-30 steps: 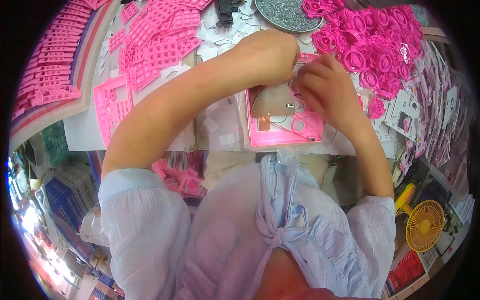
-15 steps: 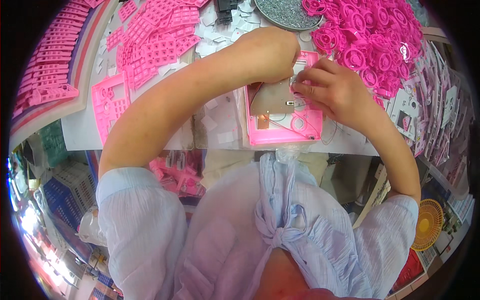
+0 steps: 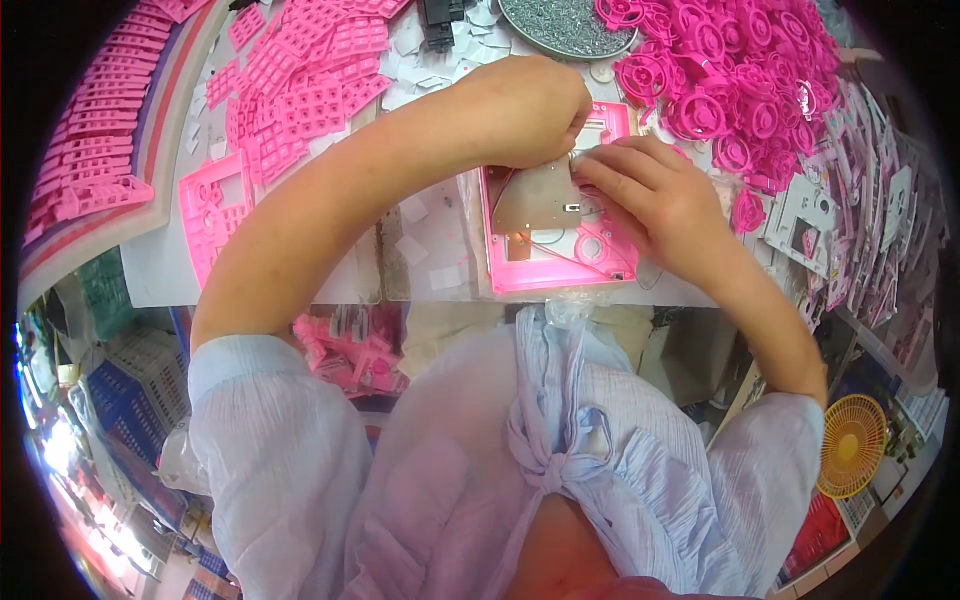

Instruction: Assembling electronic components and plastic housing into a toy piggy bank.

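Observation:
A pink plastic case [image 3: 515,276] lies on the table in front of me. A brown circuit board [image 3: 535,208] with a small slide switch sits inside it, and thin wires run below the board. My left hand [image 3: 545,112] is curled into a fist over the case's far part; its fingertips and anything in them are hidden. From the right, my right hand [image 3: 655,195] reaches over the case. Its thumb and fingers are drawn together at the board's right edge, and what they pinch is too small to make out.
Pink button grids [image 3: 310,100] are heaped at the far left, beside a pink frame [image 3: 215,210]. A round tray [image 3: 535,45] of small metal screws stands at the back. Pink ring parts [image 3: 750,90] and printed white panels [image 3: 860,220] pile up on the right.
My right hand has moved slightly left and its fingers lie closer together over the board's edge. The left hand stays nearly in place, and the whole view has shifted slightly.

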A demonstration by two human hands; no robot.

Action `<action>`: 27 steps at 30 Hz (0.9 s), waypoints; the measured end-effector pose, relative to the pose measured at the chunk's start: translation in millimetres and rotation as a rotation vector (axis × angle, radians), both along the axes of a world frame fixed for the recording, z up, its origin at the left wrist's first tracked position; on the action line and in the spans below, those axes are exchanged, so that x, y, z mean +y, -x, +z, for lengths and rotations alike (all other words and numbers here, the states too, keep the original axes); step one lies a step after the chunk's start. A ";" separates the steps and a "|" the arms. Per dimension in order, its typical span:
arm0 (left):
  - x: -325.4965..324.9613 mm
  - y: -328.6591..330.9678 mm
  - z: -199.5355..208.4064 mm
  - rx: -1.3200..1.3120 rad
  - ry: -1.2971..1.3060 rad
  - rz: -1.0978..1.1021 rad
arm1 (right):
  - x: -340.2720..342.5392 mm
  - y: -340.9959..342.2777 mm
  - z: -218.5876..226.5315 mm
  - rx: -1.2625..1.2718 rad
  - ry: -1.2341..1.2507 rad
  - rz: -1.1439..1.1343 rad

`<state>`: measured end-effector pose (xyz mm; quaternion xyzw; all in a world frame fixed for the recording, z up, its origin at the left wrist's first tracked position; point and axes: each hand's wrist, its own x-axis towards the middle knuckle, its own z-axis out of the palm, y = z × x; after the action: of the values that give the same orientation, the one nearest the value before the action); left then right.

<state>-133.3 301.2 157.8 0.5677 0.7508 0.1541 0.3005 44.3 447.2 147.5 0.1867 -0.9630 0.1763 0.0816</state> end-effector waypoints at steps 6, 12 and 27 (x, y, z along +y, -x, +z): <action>2.1 -6.6 -9.2 0.357 -0.015 -0.171 | -35.1 -0.5 -8.2 0.033 -0.107 -0.243; -1.1 -9.1 -18.6 0.294 -0.107 -0.080 | -22.9 4.9 11.2 -0.088 -0.176 -0.104; -73.1 -11.9 -35.8 0.253 -0.548 0.584 | 10.2 20.9 16.4 -0.153 0.043 0.143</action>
<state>-121.4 228.1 122.1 0.4042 0.8424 0.3562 -0.0124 23.3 457.4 163.9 0.2391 -0.9466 0.2161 -0.0012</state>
